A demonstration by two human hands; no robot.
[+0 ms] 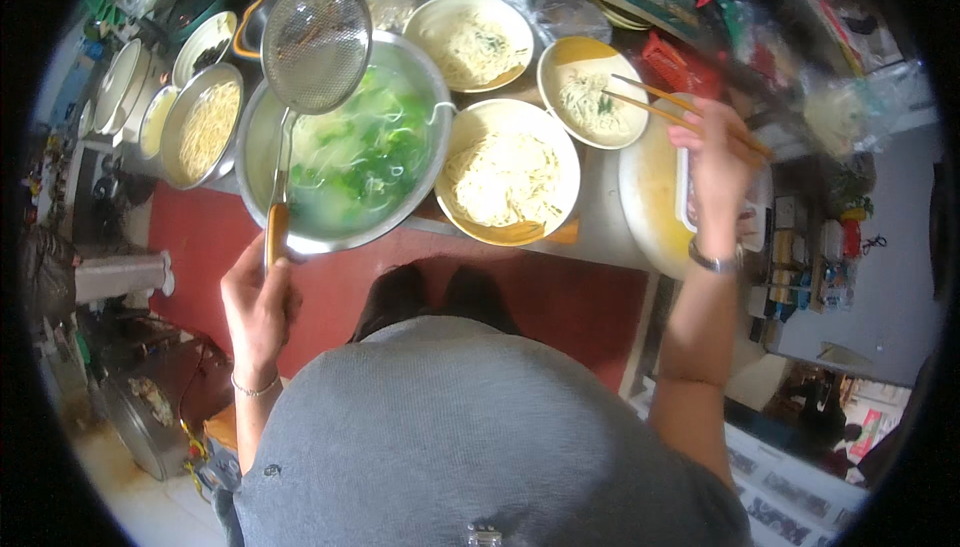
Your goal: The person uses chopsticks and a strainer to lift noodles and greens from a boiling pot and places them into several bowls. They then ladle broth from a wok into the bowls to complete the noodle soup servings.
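Observation:
My left hand (259,303) grips the wooden handle of a wire-mesh strainer (318,44), whose round mesh is raised over the far left rim of a large metal basin (442,142). Leafy greens (375,172) and pale noodle strands sit in cloudy liquid in that basin. In my right hand (712,161) is a pair of wooden chopsticks (660,104). Their tips reach over the noodles (592,101) in the right-hand bowl (637,127). Two more bowls hold noodles: a near one (517,236) and a far one (420,26).
To the left, a metal bowl (238,97) holds yellowish noodles (204,131), beside a bowl with dark food (187,41). At right, a white tray (684,194) rests on a round board (637,194). A red plastic basket (675,67) stands behind. Red flooring (577,299) lies below.

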